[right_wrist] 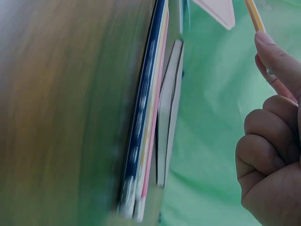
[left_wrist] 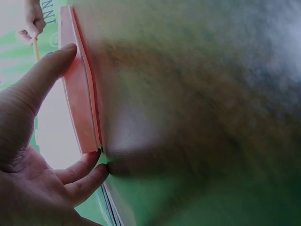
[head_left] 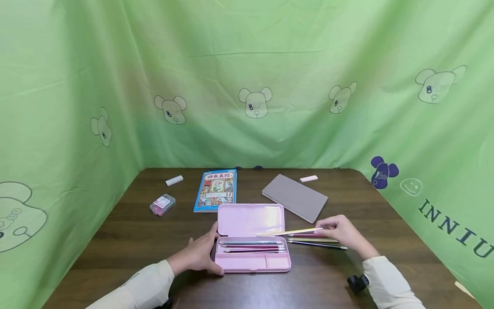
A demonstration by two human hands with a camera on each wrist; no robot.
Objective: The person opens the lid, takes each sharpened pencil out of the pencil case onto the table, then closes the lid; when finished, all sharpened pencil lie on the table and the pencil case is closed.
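A pink pencil case [head_left: 241, 261] lies open, its lid [head_left: 247, 219] laid back on the far side. Several pencils [head_left: 252, 246] sit in its long back compartment. My left hand [head_left: 198, 253] holds the case's left end, thumb on the front wall and fingers toward the back, as the left wrist view of the case [left_wrist: 80, 103] also shows. Between thumb and fingertips, my right hand [head_left: 339, 231] pinches a yellow pencil [head_left: 289, 232] near one end. It is raised, its far end overlapping the lid's lower right corner. Below that hand, several loose pencils [head_left: 318, 245] lie on the table.
Behind the case are a blue illustrated book [head_left: 216, 191] and a grey notebook [head_left: 295, 197]. A small clear box with pink contents [head_left: 162, 204] and a white block [head_left: 174, 180] are at left. A pale eraser-like block [head_left: 308, 178] lies at back right. Green cloth [head_left: 254, 146] hangs behind the table.
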